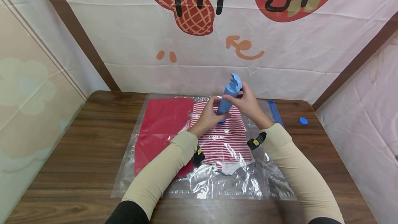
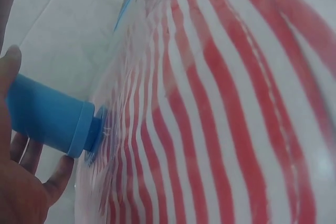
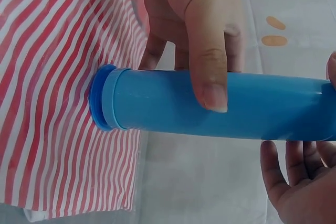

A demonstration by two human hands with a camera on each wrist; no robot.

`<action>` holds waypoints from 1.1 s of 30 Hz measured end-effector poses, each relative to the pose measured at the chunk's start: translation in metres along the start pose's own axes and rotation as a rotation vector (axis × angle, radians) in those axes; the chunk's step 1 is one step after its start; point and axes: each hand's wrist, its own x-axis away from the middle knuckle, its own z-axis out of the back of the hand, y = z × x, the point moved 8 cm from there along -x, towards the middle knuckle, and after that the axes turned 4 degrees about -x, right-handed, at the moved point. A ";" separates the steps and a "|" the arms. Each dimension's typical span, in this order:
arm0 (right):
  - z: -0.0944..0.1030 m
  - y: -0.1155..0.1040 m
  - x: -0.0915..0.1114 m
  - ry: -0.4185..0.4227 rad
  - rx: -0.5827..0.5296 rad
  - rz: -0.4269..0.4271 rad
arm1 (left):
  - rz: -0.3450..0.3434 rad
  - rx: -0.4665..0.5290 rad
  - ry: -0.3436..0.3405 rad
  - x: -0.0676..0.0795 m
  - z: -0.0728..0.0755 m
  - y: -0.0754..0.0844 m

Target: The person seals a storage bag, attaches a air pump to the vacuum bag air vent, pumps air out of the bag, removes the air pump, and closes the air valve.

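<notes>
A blue cylindrical hand pump [image 1: 226, 103] stands tilted over a clear plastic storage bag [image 1: 214, 186], its lower end against the round blue valve [image 3: 100, 98] in the bag's film. My left hand [image 1: 208, 115] grips the pump's lower body, thumb on one side and fingers on the other. Higher up, my right hand [image 1: 247, 103] holds the pump near its top, where a light blue flip piece [image 1: 237, 80] stands raised. Inside the bag lie a red folded cloth [image 1: 164, 127] and a red-and-white striped garment [image 1: 224, 144], the striped one beneath the pump.
Right of the bag, a round blue cap [image 1: 303, 121] lies on the brown wooden table [image 1: 68, 155]. A blue strip [image 1: 275, 112] runs along the bag's right side. Behind the table hangs a printed white cloth wall [image 1: 199, 78].
</notes>
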 end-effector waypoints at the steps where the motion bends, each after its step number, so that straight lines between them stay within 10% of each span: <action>1: -0.001 0.000 0.000 -0.001 0.004 0.000 | -0.003 0.004 0.002 0.000 0.000 0.001; 33: 0.004 0.003 0.007 -0.046 -0.123 0.054 | -0.050 -0.095 -0.015 0.001 0.003 0.003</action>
